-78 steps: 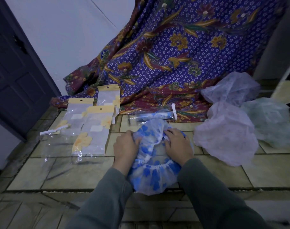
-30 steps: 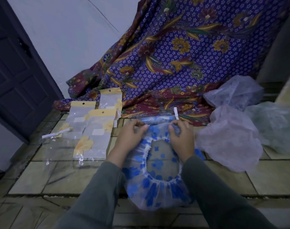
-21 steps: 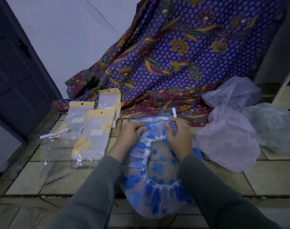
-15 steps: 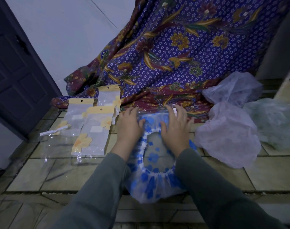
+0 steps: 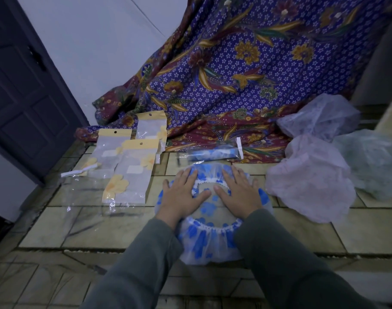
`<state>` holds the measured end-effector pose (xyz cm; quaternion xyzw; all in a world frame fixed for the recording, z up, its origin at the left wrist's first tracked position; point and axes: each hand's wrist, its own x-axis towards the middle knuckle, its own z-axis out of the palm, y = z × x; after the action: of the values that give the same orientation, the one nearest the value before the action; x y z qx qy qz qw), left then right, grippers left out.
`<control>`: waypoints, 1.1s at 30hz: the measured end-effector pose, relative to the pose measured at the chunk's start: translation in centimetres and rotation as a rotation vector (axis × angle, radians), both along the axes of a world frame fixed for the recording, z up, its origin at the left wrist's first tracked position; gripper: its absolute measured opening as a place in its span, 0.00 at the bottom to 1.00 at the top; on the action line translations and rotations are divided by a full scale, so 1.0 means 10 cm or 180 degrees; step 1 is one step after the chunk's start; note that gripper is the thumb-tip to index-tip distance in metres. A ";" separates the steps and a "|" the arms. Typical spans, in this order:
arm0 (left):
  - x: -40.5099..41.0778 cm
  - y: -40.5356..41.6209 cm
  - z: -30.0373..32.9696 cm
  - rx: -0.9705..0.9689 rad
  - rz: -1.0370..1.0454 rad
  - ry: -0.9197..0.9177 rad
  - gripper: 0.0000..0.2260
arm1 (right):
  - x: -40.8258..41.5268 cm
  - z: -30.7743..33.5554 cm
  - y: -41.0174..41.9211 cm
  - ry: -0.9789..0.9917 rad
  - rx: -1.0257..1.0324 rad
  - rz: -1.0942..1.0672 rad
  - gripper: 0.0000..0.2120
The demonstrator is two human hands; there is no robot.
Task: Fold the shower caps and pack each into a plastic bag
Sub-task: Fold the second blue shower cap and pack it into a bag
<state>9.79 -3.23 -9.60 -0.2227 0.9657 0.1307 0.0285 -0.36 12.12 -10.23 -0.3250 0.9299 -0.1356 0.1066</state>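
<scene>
A clear shower cap with blue flowers [image 5: 209, 241] lies spread on the tiled floor, its white elastic opening facing up. My left hand [image 5: 181, 196] and my right hand [image 5: 238, 194] both press flat on its far half, fingers straight. Just beyond it lies a packed blue cap rolled inside a plastic bag [image 5: 213, 152]. Several flat plastic bags with yellow headers and yellow flowers [image 5: 132, 172] lie to the left. A pinkish shower cap [image 5: 311, 181], a lilac one [image 5: 320, 117] and a pale green one [image 5: 373, 159] are heaped at the right.
A purple and maroon floral cloth [image 5: 246, 81] hangs down the back and spills onto the floor. A dark door [image 5: 23, 90] stands at the left beside a white wall. Clear film [image 5: 79, 204] lies on the tiles left of the cap.
My hands held the cap's far rim with curled fingers, then laid it down and now press flat on it. The cap has spread wider on the floor.
</scene>
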 end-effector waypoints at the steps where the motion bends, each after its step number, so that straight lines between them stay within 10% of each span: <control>1: -0.02 -0.02 0.03 0.0188 -0.0008 0.0063 0.34 | 0.02 0.01 -0.02 -0.0036 0.0011 -0.0062 0.30; 6: -0.09 -0.07 0.16 0.0962 0.0595 0.1540 0.14 | -0.03 0.35 -0.22 0.0556 0.0160 -0.0633 0.25; 11: -0.19 -0.15 0.20 0.0809 0.0849 0.0604 0.14 | -0.18 0.49 -0.45 0.0181 -0.0293 0.0059 0.12; 21: -0.17 -0.20 0.16 0.1155 0.0724 0.1481 0.10 | -0.17 0.19 -0.18 -0.0545 -0.2194 -0.0579 0.09; 33: -0.32 -0.23 0.33 0.1256 0.0738 0.1291 0.06 | -0.36 0.29 -0.19 -0.0318 -0.2087 -0.0839 0.07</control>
<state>6.56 -5.49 -6.33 -0.2910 0.8758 0.3599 -0.1372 -4.00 10.20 -7.32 -0.2121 0.8645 -0.4551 0.0235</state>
